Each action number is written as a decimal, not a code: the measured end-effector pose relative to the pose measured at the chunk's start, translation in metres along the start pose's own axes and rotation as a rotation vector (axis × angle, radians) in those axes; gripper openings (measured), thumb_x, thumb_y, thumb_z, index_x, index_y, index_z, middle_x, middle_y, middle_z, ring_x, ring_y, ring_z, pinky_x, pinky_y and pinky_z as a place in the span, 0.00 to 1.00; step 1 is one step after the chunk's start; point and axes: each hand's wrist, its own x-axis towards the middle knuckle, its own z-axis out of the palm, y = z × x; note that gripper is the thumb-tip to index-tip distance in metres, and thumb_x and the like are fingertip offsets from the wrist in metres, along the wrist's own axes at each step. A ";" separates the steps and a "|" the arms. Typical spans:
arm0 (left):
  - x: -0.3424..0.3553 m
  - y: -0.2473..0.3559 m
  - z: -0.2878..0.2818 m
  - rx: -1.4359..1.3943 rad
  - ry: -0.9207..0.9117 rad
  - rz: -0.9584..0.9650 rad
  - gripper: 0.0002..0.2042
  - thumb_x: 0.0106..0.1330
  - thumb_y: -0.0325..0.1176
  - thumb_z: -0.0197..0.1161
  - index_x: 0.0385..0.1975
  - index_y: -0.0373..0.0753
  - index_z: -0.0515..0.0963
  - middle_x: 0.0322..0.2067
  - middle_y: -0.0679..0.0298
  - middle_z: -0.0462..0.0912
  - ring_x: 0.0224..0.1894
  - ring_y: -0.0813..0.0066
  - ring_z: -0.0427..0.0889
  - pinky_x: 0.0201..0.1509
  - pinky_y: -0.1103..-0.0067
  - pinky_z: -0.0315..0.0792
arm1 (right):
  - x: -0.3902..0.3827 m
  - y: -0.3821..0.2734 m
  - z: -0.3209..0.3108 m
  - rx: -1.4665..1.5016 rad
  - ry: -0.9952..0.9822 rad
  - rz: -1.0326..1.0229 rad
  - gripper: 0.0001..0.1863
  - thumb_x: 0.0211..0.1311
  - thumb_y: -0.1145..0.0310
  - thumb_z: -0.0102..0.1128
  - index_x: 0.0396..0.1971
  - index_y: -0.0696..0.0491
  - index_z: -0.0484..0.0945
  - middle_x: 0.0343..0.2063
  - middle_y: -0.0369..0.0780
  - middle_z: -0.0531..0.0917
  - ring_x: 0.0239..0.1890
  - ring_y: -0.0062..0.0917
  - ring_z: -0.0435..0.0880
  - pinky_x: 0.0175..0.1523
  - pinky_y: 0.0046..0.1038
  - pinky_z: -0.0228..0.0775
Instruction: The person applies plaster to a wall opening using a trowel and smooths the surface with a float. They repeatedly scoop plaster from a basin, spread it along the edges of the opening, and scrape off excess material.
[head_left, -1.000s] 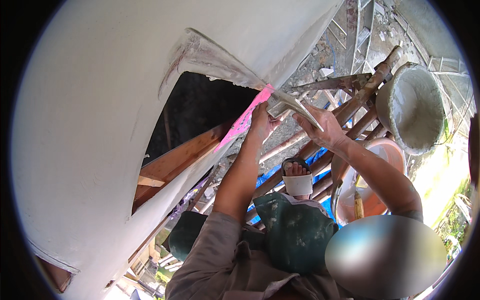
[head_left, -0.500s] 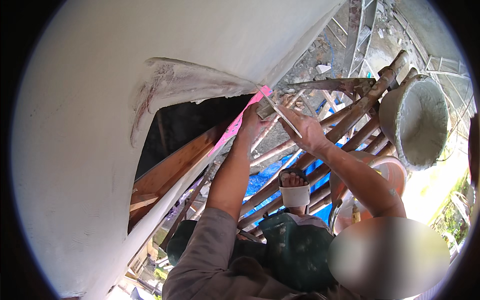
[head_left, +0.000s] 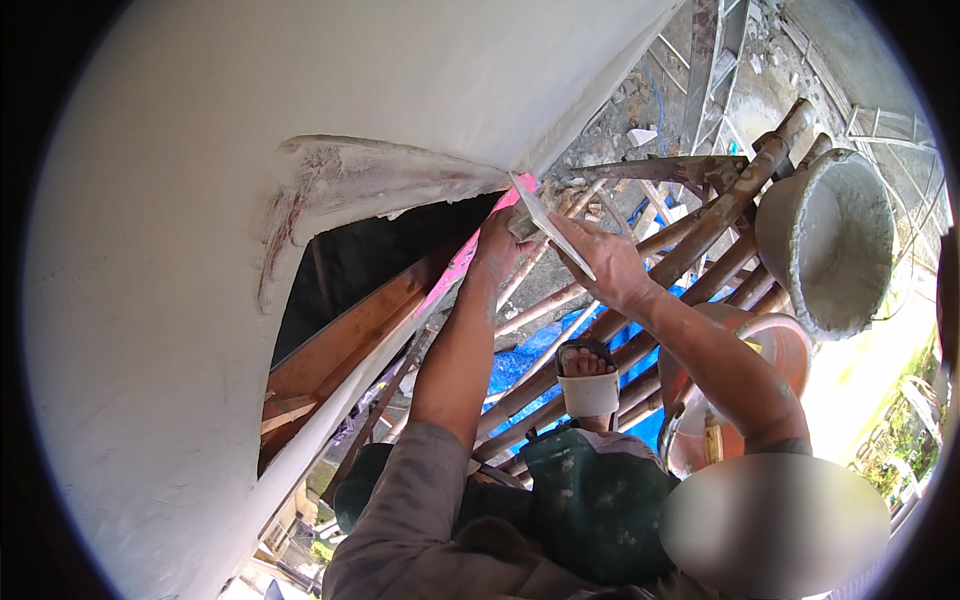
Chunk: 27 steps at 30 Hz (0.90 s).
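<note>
My left hand [head_left: 497, 250] is raised to the upper corner of a dark wall opening [head_left: 370, 260], its fingers curled on the top end of a pink strip [head_left: 462, 268] that runs along the opening's edge. Just right of it, my right hand [head_left: 610, 265] grips a flat white plastering blade [head_left: 555, 232]. The blade is tilted, with its tip at the corner where rough wet plaster [head_left: 380, 175] rims the opening. A small lump of plaster sits between the two hands. The smooth white wall [head_left: 300, 80] fills the left and top.
Wooden scaffold poles [head_left: 690, 240] slope below my arms, over a blue sheet [head_left: 530, 355]. A plaster-coated bucket [head_left: 830, 240] hangs at the right, with an orange bucket [head_left: 770, 350] under it. A wooden frame [head_left: 340, 340] lines the opening. My sandalled foot [head_left: 585, 365] rests on the poles.
Both hands have stayed at the opening's corner while the view shifted closer. The blade has turned from lying across the hand to pointing up at the corner.
</note>
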 end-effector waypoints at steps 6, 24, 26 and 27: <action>-0.002 0.002 -0.004 -0.005 -0.023 0.069 0.12 0.70 0.42 0.49 0.44 0.45 0.75 0.36 0.67 0.81 0.37 0.76 0.79 0.38 0.72 0.73 | 0.000 -0.007 -0.001 -0.092 0.014 -0.019 0.33 0.51 0.71 0.58 0.62 0.51 0.66 0.49 0.48 0.80 0.39 0.42 0.84 0.42 0.38 0.78; -0.056 0.031 -0.012 -0.341 -0.096 0.048 0.16 0.70 0.35 0.56 0.54 0.38 0.71 0.51 0.62 0.77 0.53 0.73 0.77 0.54 0.75 0.75 | -0.006 -0.079 -0.058 -0.063 0.015 -0.078 0.31 0.50 0.77 0.56 0.60 0.58 0.67 0.48 0.51 0.80 0.38 0.42 0.85 0.40 0.37 0.79; -0.066 0.030 -0.012 -0.224 -0.026 0.097 0.21 0.72 0.43 0.49 0.59 0.38 0.67 0.55 0.58 0.73 0.57 0.67 0.74 0.58 0.71 0.73 | -0.008 -0.093 -0.070 -0.093 0.019 -0.095 0.31 0.50 0.76 0.57 0.59 0.59 0.68 0.47 0.50 0.80 0.36 0.41 0.85 0.37 0.36 0.79; -0.091 0.044 0.013 -0.172 -0.001 0.105 0.25 0.73 0.49 0.43 0.62 0.38 0.63 0.58 0.55 0.70 0.59 0.63 0.71 0.61 0.67 0.70 | -0.012 -0.097 -0.076 -0.098 0.025 -0.086 0.30 0.50 0.75 0.58 0.58 0.60 0.68 0.46 0.50 0.81 0.36 0.40 0.86 0.36 0.35 0.80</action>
